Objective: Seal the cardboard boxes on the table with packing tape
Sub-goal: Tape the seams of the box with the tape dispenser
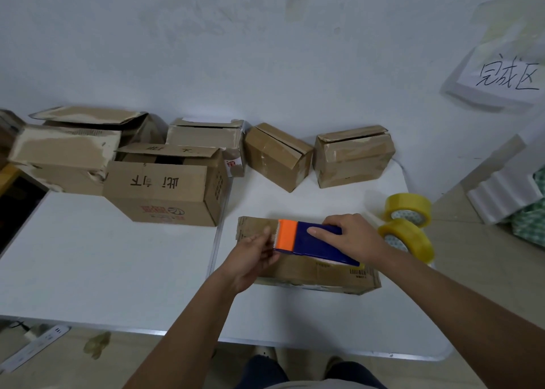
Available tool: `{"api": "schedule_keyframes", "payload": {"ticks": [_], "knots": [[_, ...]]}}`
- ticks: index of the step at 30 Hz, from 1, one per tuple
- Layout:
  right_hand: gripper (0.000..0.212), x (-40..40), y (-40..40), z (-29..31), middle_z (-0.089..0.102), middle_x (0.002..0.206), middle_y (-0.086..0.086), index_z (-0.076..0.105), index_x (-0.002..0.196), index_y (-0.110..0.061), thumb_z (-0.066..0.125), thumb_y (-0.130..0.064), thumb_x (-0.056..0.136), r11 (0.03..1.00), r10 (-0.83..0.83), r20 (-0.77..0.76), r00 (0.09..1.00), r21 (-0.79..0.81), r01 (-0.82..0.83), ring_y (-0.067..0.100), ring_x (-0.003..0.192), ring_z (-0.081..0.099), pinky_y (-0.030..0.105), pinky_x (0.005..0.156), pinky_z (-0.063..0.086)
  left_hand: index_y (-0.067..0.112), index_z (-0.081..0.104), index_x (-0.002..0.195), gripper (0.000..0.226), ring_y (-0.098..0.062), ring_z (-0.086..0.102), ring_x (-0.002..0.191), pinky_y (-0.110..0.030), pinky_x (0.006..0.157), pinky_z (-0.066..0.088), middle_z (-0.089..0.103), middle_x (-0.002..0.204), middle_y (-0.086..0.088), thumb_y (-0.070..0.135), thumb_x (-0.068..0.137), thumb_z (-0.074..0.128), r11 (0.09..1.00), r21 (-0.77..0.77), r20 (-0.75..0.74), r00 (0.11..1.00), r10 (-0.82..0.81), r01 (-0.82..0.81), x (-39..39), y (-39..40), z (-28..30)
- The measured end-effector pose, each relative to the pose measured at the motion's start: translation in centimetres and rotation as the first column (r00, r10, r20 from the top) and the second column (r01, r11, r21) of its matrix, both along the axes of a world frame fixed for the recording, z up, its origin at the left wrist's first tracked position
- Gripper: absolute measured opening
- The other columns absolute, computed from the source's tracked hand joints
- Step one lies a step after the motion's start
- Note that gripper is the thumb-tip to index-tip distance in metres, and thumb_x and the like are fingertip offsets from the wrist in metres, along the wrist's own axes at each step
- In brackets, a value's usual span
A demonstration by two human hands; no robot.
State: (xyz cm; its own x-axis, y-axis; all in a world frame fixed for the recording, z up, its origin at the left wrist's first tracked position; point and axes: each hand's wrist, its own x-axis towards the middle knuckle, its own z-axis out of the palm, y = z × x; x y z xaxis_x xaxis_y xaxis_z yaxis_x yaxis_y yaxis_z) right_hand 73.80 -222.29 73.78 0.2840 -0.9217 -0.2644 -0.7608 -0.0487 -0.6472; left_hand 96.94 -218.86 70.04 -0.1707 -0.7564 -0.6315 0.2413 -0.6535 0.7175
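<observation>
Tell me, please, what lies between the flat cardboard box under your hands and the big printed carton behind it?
Only bare white table, seen from the head camera.

I see a tape dispenser (pixel 317 242) with a dark blue body and an orange toothed end. Under it lies a plain brown flat cardboard box (pixel 309 270) bearing a black barcode. Two rolls of translucent yellow packing tape (pixel 408 229) show white patterned cores. The table (pixel 103 270) is white. The large brown carton (pixel 165 191) carries black characters and a red logo.
</observation>
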Motion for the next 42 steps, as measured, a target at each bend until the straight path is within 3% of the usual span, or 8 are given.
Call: {"api": "schedule_keyframes", "payload": {"ticks": [7, 13, 19, 22, 25, 29, 34, 42], "knots": [[0.063, 0.2, -0.2, 0.0, 0.069, 0.087, -0.01, 0.067, 0.102, -0.026, 0.042, -0.078, 0.074, 1.0, 0.004, -0.009, 1.0, 0.008, -0.004, 0.009, 0.078, 0.067, 0.031, 0.074, 0.058, 0.011, 0.072, 0.113, 0.023, -0.013, 0.067, 0.101, -0.024, 0.075, 0.054, 0.074, 0.108, -0.008, 0.02, 0.101, 0.055, 0.994, -0.091, 0.099, 0.994, -0.042, 0.051, 0.4, -0.3, -0.6], [0.052, 0.8, -0.8, 0.5, 0.069, 0.088, -0.008, 0.067, 0.102, -0.022, 0.05, -0.069, 0.085, 0.999, 0.042, -0.052, 0.998, -0.02, -0.043, 0.009, 0.077, 0.066, 0.025, 0.069, 0.055, 0.017, 0.075, 0.106, 0.02, -0.018, 0.067, 0.106, -0.042, 0.098, 0.054, 0.075, 0.102, -0.001, 0.028, 0.099, 0.059, 0.982, -0.183, 0.347, 0.938, 0.026, 0.04, 0.1, -0.4, -1.7], [0.051, 2.0, -1.4, 0.6, 0.065, 0.084, -0.012, 0.065, 0.103, -0.022, 0.053, -0.068, 0.085, 0.996, 0.086, -0.098, 0.992, -0.01, -0.087, 0.006, 0.076, 0.064, 0.018, 0.063, 0.045, 0.011, 0.074, 0.103, 0.02, -0.018, 0.068, 0.1, -0.035, 0.09, 0.056, 0.074, 0.099, -0.005, 0.024, 0.098, 0.06, 0.972, -0.219, 0.357, 0.92, 0.163, -0.087, 1.3, -0.5, -1.5], [0.049, 2.0, -1.7, 0.6, 0.066, 0.084, -0.011, 0.065, 0.101, -0.022, 0.052, -0.067, 0.086, 0.996, 0.087, -0.118, 0.989, -0.006, -0.088, 0.006, 0.075, 0.064, 0.019, 0.064, 0.047, 0.001, 0.073, 0.092, 0.019, -0.019, 0.065, 0.087, -0.03, 0.082, 0.055, 0.072, 0.086, -0.007, 0.015, 0.097, 0.061, 0.959, -0.232, 0.337, 0.911, 0.236, -0.163, 3.0, -1.0, -1.3], [0.051, 1.2, -2.3, 0.7, 0.068, 0.082, -0.007, 0.067, 0.094, -0.022, 0.051, -0.07, 0.085, 0.995, 0.092, -0.19, 0.977, -0.01, -0.096, 0.008, 0.074, 0.064, 0.025, 0.068, 0.052, 0.004, 0.074, 0.092, 0.014, -0.021, 0.061, 0.083, -0.033, 0.087, 0.054, 0.068, 0.085, -0.013, 0.011, 0.095, 0.063, 0.941, -0.236, 0.357, 0.879, 0.315, -0.241, 6.6, -1.0, -1.6], [0.058, 1.7, -2.8, 0.4, 0.067, 0.083, -0.003, 0.068, 0.094, -0.02, 0.047, -0.073, 0.085, 0.991, 0.128, -0.276, 0.952, -0.008, -0.136, 0.011, 0.075, 0.063, 0.03, 0.071, 0.054, 0.005, 0.075, 0.094, 0.015, -0.024, 0.062, 0.085, -0.034, 0.089, 0.055, 0.069, 0.085, -0.014, 0.011, 0.096, 0.061, 0.957, -0.222, 0.378, 0.889, 0.26, -0.185, 9.2, -0.4, -2.3], [0.058, 3.2, -3.3, 0.2, 0.057, 0.074, -0.008, 0.066, 0.091, -0.02, 0.046, -0.074, 0.085, 0.991, 0.118, -0.36, 0.926, -0.011, -0.131, 0.011, 0.072, 0.059, 0.025, 0.061, 0.043, 0.005, 0.076, 0.098, 0.02, -0.021, 0.066, 0.087, -0.03, 0.085, 0.055, 0.072, 0.092, -0.012, 0.022, 0.094, 0.066, 0.966, -0.193, 0.387, 0.891, 0.237, -0.173, 9.7, -0.6, -2.7], [0.059, 4.5, -3.1, -0.1, 0.061, 0.076, -0.004, 0.066, 0.088, -0.019, 0.044, -0.074, 0.086, 0.991, 0.107, -0.442, 0.89, -0.031, -0.134, 0.012, 0.069, 0.058, 0.025, 0.057, 0.041, 0.012, 0.078, 0.083, 0.012, -0.014, 0.064, 0.074, -0.028, 0.081, 0.056, 0.073, 0.074, -0.002, 0.022, 0.089, 0.074, 0.949, -0.21, 0.467, 0.829, 0.308, -0.235, 9.7, -0.7, -4.8]]}}
